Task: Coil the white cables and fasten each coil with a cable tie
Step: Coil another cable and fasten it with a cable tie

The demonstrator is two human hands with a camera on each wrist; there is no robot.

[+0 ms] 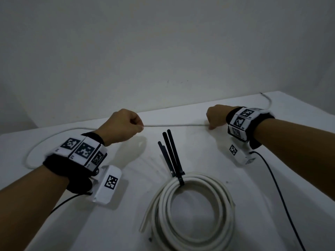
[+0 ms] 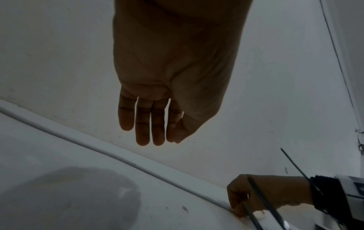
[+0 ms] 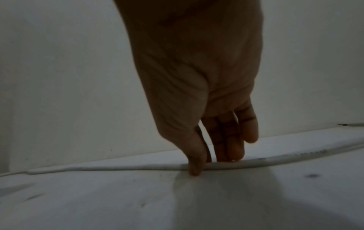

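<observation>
My left hand [image 1: 125, 126] fisted, grip unclear, right hand [image 1: 216, 117] pinching a loose white round cable [image 1: 174, 124] against the white tabletop [image 1: 208, 160], finished white coil [image 1: 194, 211] black-tied nearby

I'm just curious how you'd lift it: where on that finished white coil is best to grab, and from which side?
Probably the far arc of the white coil, beside the black tie, coming from above with fingers through the open centre. The strands look bundled there, whereas loose ends splay out at its near left.
</observation>
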